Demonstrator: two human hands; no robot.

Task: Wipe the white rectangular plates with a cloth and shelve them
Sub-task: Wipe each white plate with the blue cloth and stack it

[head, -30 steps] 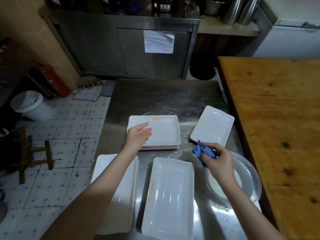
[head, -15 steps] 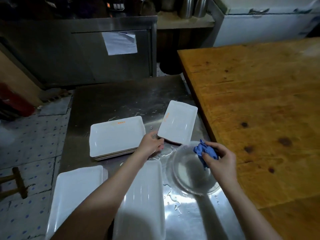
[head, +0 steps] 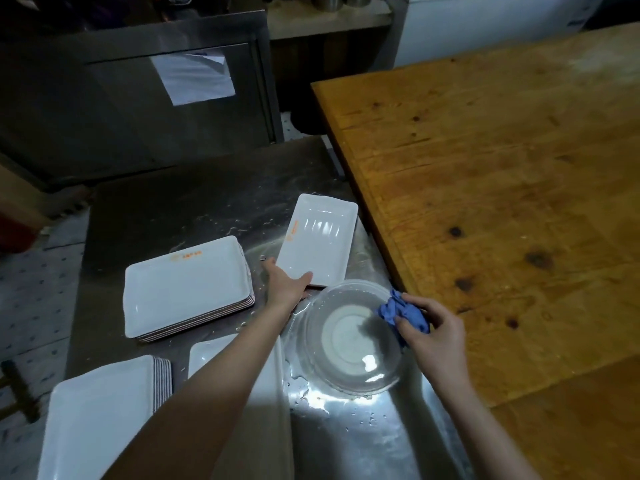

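Seemingly nothing shelved yet: left hand (head: 286, 283) grips the twelve-o'clock plate (head: 317, 242), right hand (head: 438, 329) clutches the cloth (head: 401, 311), a stack (head: 187, 285) sits at nine.

Steel table (head: 207, 209): surface wet, with a puddle (head: 311, 393) at near right. Lying on it: far stack (head: 187, 285) of white plates at centre left; near stack (head: 100, 420) at the near left corner; centre plate (head: 209, 355), partly hidden; lone plate (head: 318, 237) at far right, angled; glass dish (head: 349, 337) just beside it. Wooden table (head: 485, 202) adjoins on the right.

Commercial kitchen: steel worktop (head: 214, 209), stacked plates (head: 187, 289)
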